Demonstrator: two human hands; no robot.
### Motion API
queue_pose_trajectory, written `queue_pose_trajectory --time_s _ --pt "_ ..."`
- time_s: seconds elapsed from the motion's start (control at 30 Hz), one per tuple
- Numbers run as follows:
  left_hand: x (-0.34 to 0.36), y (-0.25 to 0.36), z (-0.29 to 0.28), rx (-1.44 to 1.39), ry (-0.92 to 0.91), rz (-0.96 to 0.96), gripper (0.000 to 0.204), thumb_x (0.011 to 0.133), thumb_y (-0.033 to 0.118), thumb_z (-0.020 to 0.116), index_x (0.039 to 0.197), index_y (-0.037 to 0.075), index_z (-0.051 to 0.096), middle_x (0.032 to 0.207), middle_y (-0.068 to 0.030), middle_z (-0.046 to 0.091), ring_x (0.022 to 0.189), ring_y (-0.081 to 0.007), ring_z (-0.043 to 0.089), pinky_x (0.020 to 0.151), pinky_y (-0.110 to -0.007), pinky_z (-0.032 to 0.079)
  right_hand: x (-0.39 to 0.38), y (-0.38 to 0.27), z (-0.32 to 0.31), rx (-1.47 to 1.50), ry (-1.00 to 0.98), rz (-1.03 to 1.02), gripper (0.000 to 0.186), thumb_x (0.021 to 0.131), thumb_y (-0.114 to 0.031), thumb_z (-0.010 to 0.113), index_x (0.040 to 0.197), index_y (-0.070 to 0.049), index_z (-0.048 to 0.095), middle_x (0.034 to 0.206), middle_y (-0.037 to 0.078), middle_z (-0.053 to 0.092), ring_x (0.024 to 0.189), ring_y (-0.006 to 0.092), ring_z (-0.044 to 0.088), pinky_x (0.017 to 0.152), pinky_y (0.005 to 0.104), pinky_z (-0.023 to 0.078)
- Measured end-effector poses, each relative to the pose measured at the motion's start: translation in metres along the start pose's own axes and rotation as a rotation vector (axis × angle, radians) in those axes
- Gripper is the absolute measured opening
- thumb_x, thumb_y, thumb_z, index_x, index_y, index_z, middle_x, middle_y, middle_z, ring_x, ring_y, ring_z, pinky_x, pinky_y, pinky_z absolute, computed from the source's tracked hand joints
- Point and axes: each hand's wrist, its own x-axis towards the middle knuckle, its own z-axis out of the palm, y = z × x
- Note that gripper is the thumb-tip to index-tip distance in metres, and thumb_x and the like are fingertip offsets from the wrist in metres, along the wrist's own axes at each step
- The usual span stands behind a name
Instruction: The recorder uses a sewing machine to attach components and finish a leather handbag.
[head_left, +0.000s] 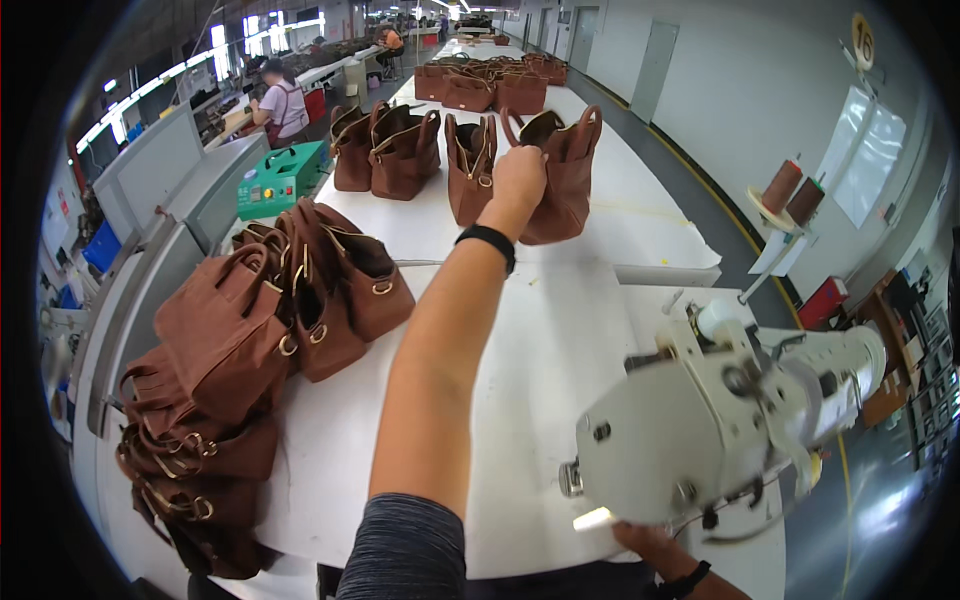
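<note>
My left arm reaches far forward over the white table. The left hand (522, 178) is closed at the near side of a brown handbag (563, 205), which stands upright with its top unzipped and its handles up. Just left of that hand, another brown handbag (468, 190) with a gold zipper stands close by. My right hand (645, 543) is low at the right, beneath the head of a white sewing machine (655, 440). Its fingers are partly hidden there, so their grip does not show.
Several brown handbags (225, 330) are piled at the table's left edge. Two more (402, 160) stand beyond, near a green box-shaped device (283, 180). Further bags (468, 92) line the far table. Thread spools (781, 188) rise at the right. A person (284, 105) sits at the left.
</note>
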Motion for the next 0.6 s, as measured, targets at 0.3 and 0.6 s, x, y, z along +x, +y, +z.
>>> queue_pose_trajectory --time_s 0.3,0.6 --pt "-0.024 -0.07 0.107 0.192 -0.313 -0.324 0.022 0.089 0.018 0.07 0.104 0.003 0.063 0.113 -0.0234 0.066 0.103 -0.0391 0.071 0.084 -0.046 0.06 0.053 0.042 -0.01 -0.107 -0.074 -0.061 0.022 0.072 -0.012 0.07 0.092 -0.003 0.071 0.079 0.019 0.068 0.071 0.0447 0.066 0.065 0.0506 0.056" --pt "-0.044 -0.075 0.05 -0.066 -0.187 -0.391 0.074 0.087 0.016 0.075 0.147 0.004 0.033 0.141 -0.03 0.047 0.118 -0.0475 0.062 0.103 -0.048 0.052 0.053 0.006 -0.022 -0.055 0.007 -0.11 0.021 0.072 -0.011 0.07 0.092 -0.003 0.071 0.079 0.018 0.068 0.07 0.0442 0.065 0.064 0.0499 0.055"
